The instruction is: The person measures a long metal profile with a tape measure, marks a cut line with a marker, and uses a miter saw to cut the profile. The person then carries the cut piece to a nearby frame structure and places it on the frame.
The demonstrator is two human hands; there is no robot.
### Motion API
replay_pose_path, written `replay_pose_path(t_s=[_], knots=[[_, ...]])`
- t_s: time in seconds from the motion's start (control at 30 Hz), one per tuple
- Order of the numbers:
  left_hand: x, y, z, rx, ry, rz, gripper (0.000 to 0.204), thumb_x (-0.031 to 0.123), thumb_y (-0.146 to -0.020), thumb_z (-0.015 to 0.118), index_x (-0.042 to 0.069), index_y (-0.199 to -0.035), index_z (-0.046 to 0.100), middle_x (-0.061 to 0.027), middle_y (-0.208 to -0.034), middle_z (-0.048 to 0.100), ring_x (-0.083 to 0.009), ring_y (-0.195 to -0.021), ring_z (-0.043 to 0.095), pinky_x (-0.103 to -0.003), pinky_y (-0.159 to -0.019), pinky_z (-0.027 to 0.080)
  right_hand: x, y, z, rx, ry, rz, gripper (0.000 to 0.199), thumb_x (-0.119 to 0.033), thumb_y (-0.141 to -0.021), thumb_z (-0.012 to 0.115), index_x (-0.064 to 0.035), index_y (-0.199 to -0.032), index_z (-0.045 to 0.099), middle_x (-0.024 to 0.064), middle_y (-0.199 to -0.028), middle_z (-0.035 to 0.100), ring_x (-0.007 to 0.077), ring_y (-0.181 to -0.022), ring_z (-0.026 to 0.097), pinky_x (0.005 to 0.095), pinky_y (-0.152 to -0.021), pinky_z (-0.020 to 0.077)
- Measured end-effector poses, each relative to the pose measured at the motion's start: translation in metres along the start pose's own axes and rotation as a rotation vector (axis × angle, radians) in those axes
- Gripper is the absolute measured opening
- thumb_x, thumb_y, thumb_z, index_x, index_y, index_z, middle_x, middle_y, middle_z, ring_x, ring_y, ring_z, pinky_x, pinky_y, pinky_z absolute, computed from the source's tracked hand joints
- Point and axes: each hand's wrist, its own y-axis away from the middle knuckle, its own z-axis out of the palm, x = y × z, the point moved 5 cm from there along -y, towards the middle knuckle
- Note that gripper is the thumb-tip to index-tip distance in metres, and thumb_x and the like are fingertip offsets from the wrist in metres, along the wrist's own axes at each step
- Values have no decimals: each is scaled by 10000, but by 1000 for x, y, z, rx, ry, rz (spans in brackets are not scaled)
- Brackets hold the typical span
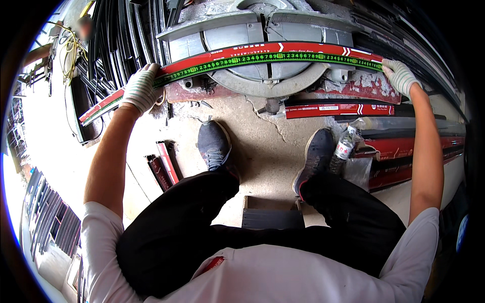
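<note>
Head view: red profile strip (262,56) crosswise (left-right)

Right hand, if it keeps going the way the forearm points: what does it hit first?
The right hand already rests on the end of the long red profile with the green scale strip. Straight on, it would probably meet the dark stacked profiles behind the saw table; depth is unclear.
</note>
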Motion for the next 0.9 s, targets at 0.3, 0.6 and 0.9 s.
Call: replay_pose_path(t_s=[0.3, 0.6, 0.9], knots=[[5, 2, -8, -4, -44, -3, 475, 172, -837, 763, 76, -1275, 605, -167, -1196, 664, -381, -1141, 636, -470, -1001, 504, -5, 4, -7, -40, -17, 1, 361, -259, -1035, 636, -49, -1324, 688, 190, -1288, 716, 313, -1200, 682, 372, -1043, 517], [17, 62, -68, 31, 13, -34, 666, 210, -861, 798, 30, -1441, 525, -205, -1382, 592, -380, -1243, 600, -451, -1088, 486, -24, 12, -16, -40, 23, -28, 351, -245, -1029, 632, -50, -1315, 690, 198, -1264, 721, 342, -1197, 680, 394, -1044, 521], [78, 181, -180, -13, 380, -209, 496, 44, -877, 759, -20, -1344, 604, -183, -1276, 665, -321, -1220, 637, -408, -1066, 489, 0, 8, -3, -63, -14, -33, 378, -280, -1037, 610, -52, -1330, 683, 198, -1302, 701, 346, -1230, 658, 393, -1077, 501]])
